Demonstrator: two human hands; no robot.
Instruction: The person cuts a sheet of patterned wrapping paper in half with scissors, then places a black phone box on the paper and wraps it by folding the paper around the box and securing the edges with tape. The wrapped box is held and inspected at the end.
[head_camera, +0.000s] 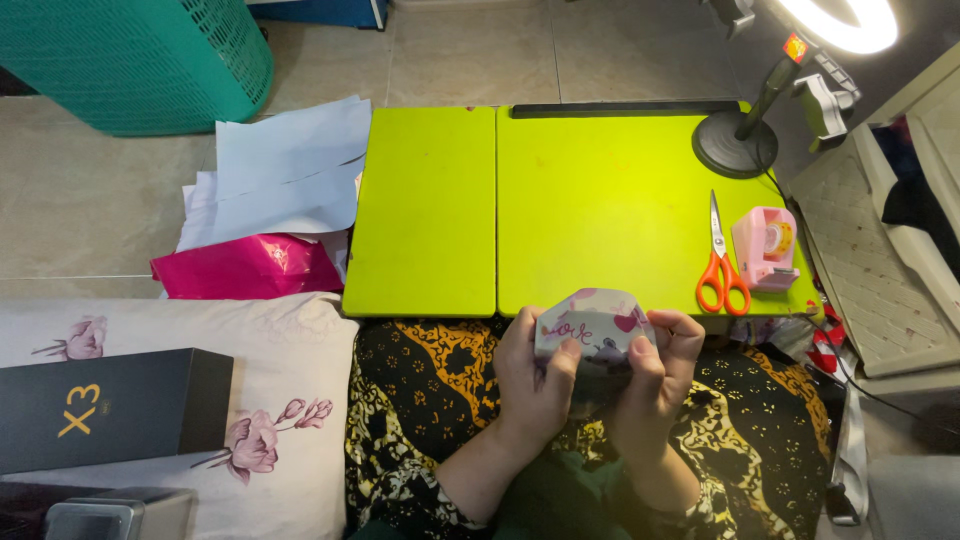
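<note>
Head view: both hands closed on a small gift-wrapped parcel (592, 325), held over the lap just near of the lime-green folding table (430, 200); left hand (535, 385) pinches its left end w/ thumb on top, right hand (658, 375) clamps the right end. Judged light, paper skin thin, glossy & crease-prone, so best held by the stiffer end folds/corners, not the printed face. Orange-handled scissors (722, 260) & pink tape dispenser (766, 247) lie at table's right, untouched.

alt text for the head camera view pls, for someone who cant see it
Two bare hands, left hand and right hand, hold a small parcel wrapped in pink-and-white patterned paper at the near edge of a lime-green folding lap table. On the table's right side lie orange-handled scissors, a pink tape dispenser and a ring lamp's round black base.
</note>
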